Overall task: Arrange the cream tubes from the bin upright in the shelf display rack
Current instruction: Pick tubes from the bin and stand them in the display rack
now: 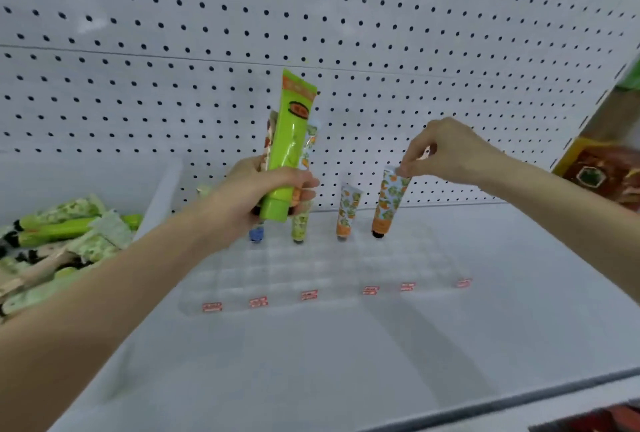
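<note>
– While both hands were over the shelf (pixel 450 345), what did the surface carry?

– A pale grey deck backed by a perforated panel (pixel 173 50). A clear display rack (pixel 311 272) lay on the deck close to the panel, with red labels (pixel 309 294) along its front edge. At far left, a clear bin (pixel 159 196) held cream tubes (pixel 62 230) lying flat in a loose pile.

– State of the hands?

– The left hand (pixel 263 196) was curled round a bundle of tubes, the large green tube (pixel 289 147) foremost and cap down, over the rack's back-left corner. The right hand (pixel 446 151) pinched the crimped top of an orange-patterned tube (pixel 389 203), which stood slightly tilted, cap down, at the rack's back row. A second patterned tube (pixel 347 211) stood just left of it, touched by neither hand.

– Edges and clearance?

– Open deck ran from the labels to the shelf's front lip (pixel 519 397). Packaged goods (pixel 609 172) sat beyond the right edge, well apart from the rack.
</note>
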The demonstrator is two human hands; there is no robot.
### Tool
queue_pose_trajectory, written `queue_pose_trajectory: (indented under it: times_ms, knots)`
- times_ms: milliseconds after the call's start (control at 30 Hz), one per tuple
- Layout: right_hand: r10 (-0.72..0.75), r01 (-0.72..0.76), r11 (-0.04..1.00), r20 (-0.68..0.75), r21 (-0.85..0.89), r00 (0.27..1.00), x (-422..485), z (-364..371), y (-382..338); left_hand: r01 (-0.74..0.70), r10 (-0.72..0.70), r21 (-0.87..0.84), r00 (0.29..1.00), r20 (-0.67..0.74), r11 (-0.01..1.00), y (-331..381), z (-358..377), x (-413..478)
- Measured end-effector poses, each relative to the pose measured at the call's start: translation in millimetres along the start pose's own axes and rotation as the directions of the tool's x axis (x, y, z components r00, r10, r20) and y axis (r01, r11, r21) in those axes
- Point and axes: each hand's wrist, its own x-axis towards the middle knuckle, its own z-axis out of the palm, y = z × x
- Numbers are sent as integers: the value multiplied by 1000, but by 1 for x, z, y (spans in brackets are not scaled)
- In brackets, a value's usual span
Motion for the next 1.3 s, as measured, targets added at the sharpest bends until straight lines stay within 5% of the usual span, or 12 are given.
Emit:
queue_pose_trajectory:
  times_ms: [467, 1300]
  knots:
    - [-109, 85, 987, -172, -136, 979, 28, 49, 29, -15, 12, -24, 995, -98, 1000, -5, -11, 14]
    - [-117, 88, 948, -75, -306, 990, 41, 71, 35, -25, 26, 35, 999, -25, 999, -3, -7, 8]
